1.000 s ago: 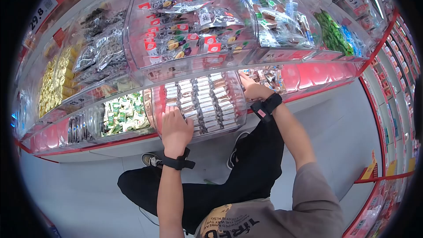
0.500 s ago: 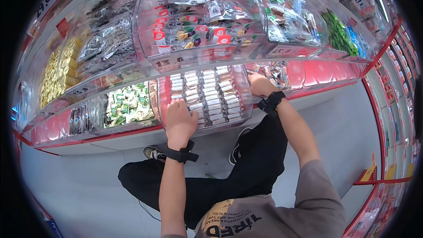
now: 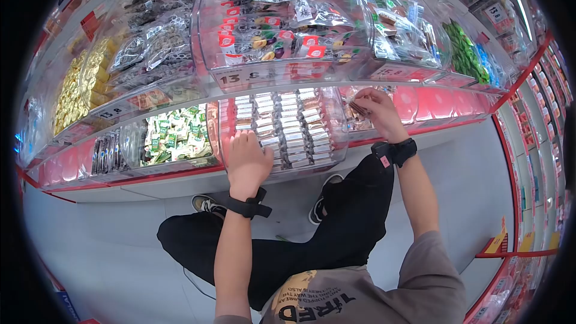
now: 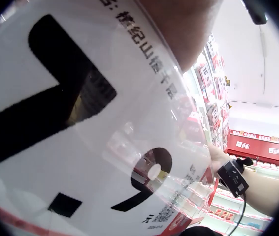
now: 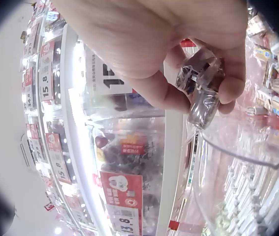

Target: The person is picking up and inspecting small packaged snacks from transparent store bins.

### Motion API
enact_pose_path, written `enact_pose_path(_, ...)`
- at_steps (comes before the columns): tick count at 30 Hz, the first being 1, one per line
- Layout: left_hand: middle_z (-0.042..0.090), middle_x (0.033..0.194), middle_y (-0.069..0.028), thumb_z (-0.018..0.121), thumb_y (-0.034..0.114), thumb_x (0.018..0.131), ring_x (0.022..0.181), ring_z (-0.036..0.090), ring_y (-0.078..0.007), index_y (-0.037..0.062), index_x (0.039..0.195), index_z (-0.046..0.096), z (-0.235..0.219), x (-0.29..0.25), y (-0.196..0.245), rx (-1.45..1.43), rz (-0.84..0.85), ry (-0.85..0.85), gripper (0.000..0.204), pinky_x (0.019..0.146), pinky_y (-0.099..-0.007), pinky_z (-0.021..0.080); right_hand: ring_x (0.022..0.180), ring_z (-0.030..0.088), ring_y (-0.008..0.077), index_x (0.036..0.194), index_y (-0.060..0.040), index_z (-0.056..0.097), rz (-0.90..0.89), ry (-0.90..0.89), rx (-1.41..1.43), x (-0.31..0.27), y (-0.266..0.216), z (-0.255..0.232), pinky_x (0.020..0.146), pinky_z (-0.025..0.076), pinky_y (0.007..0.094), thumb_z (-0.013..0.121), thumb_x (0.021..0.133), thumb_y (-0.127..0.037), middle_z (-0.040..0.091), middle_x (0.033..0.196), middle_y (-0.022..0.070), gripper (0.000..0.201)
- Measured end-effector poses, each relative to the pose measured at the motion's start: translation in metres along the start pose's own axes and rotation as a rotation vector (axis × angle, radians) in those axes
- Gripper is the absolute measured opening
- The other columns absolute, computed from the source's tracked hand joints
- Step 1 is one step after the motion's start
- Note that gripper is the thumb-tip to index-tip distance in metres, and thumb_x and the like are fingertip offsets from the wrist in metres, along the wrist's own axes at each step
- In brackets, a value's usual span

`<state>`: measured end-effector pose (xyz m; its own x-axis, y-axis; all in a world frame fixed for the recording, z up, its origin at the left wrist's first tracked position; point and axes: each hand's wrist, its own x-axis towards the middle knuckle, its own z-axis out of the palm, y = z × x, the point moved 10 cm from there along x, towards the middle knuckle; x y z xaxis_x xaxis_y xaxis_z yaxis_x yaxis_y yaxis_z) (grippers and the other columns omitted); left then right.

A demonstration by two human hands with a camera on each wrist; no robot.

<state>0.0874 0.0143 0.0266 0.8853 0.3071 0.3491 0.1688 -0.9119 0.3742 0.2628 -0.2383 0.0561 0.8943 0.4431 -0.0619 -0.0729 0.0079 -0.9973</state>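
In front of the person stands a clear plastic bin [image 3: 343, 151] filled with rows of wrapped snack bars [image 3: 288, 129]. The left hand [image 3: 248, 161] rests over the bin's front rim near its left corner, fingers laid toward the bars. A large price label [image 4: 144, 123] fills much of the left wrist view just below that hand. At the bin's right side the right hand [image 3: 381, 114] is raised, pinching small clear-wrapped snack bars [image 5: 206, 101] between thumb and fingers. Their brownish ends show in the head view; the fingers hide part of them.
Above hangs a shelf with bins of packaged dried plums [image 3: 270, 24] and other bagged snacks. Green-and-white wrapped sweets [image 3: 177, 138] fill the bin at left. More wrapped pieces [image 5: 277, 83] lie in the bin at right. The person's knees are close below the shelf edge.
The right hand has drawn back and up from the bin's right side, and wrapped bars now show in its fingers. The left hand stays at the front rim. The head view has shifted slightly.
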Motion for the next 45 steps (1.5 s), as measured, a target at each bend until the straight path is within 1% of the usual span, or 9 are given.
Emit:
enact_pose_path(3, 0.057, 0.107, -0.0206, 0.059, 0.022, 0.08, 0.107, 0.05, -0.0359, -0.0044, 0.105, 0.055, -0.002, 0.0, 0.0, -0.005, -0.002, -0.003, 0.037, 0.095, -0.0434, 0.039, 0.08, 0.057, 0.0105, 0.093, -0.0041, 0.059, -0.111, -0.182, 0.031, -0.017, -0.016, 0.036, 0.062, 0.045, 0.0253, 0.065, 0.082, -0.003, 0.057, 0.094, 0.002, 0.012)
enact_pose_path(10, 0.057, 0.109, -0.0206, 0.06, 0.023, 0.079, 0.108, 0.051, -0.0354, -0.0047, 0.109, 0.055, 0.001, 0.001, -0.001, 0.02, -0.011, -0.024, 0.041, 0.095, -0.0427, 0.04, 0.072, 0.052, 0.0132, 0.092, -0.0011, 0.057, -0.597, -0.425, -0.736, -0.053, -0.066, 0.158, 0.063, 0.044, 0.0286, 0.07, 0.075, -0.003, 0.053, 0.096, 0.0055, 0.022)
enact_pose_path(21, 0.058, 0.094, -0.0209, 0.058, 0.032, 0.088, 0.094, 0.055, -0.0369, -0.005, 0.094, 0.057, -0.005, 0.004, 0.002, -0.013, -0.011, 0.021, 0.037, 0.083, -0.0444, 0.043, 0.074, 0.053, 0.021, 0.103, -0.0012, 0.053, -0.466, -0.48, -0.778, -0.015, -0.029, 0.209, 0.069, 0.045, 0.0335, 0.068, 0.075, -0.006, 0.049, 0.087, 0.0094, 0.032)
enact_pose_path(22, 0.058, 0.093, -0.0208, 0.057, 0.032, 0.089, 0.093, 0.055, -0.0369, -0.0046, 0.092, 0.057, -0.006, 0.003, 0.004, -0.012, 0.009, 0.033, 0.036, 0.083, -0.0445, 0.043, 0.09, 0.057, 0.0292, 0.113, 0.0002, 0.054, -0.297, -0.568, -0.828, -0.014, -0.016, 0.211, 0.081, 0.046, 0.0383, 0.066, 0.077, -0.011, 0.051, 0.097, 0.014, 0.04)
enact_pose_path(26, 0.058, 0.09, -0.0206, 0.056, 0.031, 0.09, 0.09, 0.054, -0.0369, -0.0038, 0.088, 0.056, -0.008, 0.005, 0.007, -0.01, 0.057, 0.062, 0.035, 0.081, -0.0442, 0.043, 0.106, 0.055, 0.0345, 0.125, -0.0023, 0.052, -0.255, -0.693, -1.017, -0.015, 0.01, 0.213, 0.092, 0.044, 0.0407, 0.065, 0.08, -0.023, 0.058, 0.107, 0.0192, 0.051)
enact_pose_path(35, 0.058, 0.094, -0.0195, 0.058, 0.029, 0.087, 0.094, 0.054, -0.0354, -0.0036, 0.093, 0.057, -0.01, 0.002, 0.007, -0.004, 0.051, 0.083, 0.033, 0.085, -0.043, 0.042, 0.096, 0.061, 0.0332, 0.12, -0.0072, 0.055, -0.398, -0.269, -1.379, 0.0, -0.012, 0.176, 0.084, 0.048, 0.0447, 0.061, 0.082, -0.018, 0.056, 0.11, 0.0172, 0.039)
enact_pose_path(39, 0.058, 0.096, -0.0192, 0.06, 0.025, 0.083, 0.098, 0.053, -0.0349, -0.0039, 0.096, 0.057, -0.006, 0.001, 0.006, 0.004, 0.058, 0.064, 0.032, 0.088, -0.0427, 0.041, 0.097, 0.061, 0.036, 0.114, -0.0066, 0.056, -0.216, -0.199, -1.655, 0.011, -0.002, 0.158, 0.081, 0.05, 0.0473, 0.06, 0.079, -0.01, 0.054, 0.115, 0.0185, 0.036)
enact_pose_path(42, 0.057, 0.096, -0.019, 0.06, 0.021, 0.081, 0.099, 0.053, -0.035, -0.0042, 0.097, 0.056, -0.005, 0.001, 0.005, -0.004, 0.052, 0.054, 0.031, 0.088, -0.0427, 0.041, 0.094, 0.061, 0.0348, 0.113, -0.0063, 0.056, -0.425, -0.228, -1.689, 0.0, -0.004, 0.171, 0.08, 0.05, 0.0451, 0.062, 0.076, -0.008, 0.055, 0.111, 0.0179, 0.038)
enact_pose_path(45, 0.056, 0.099, -0.0192, 0.059, 0.017, 0.077, 0.105, 0.05, -0.0352, -0.0036, 0.093, 0.054, 0.002, 0.002, 0.002, -0.039, 0.018, -0.021, 0.027, 0.096, -0.0468, 0.037, 0.087, 0.063, 0.0339, 0.104, -0.0046, 0.06, -0.802, -0.532, -1.11, -0.027, -0.015, 0.206, 0.074, 0.051, 0.044, 0.058, 0.078, -0.007, 0.06, 0.1, 0.0191, 0.027)
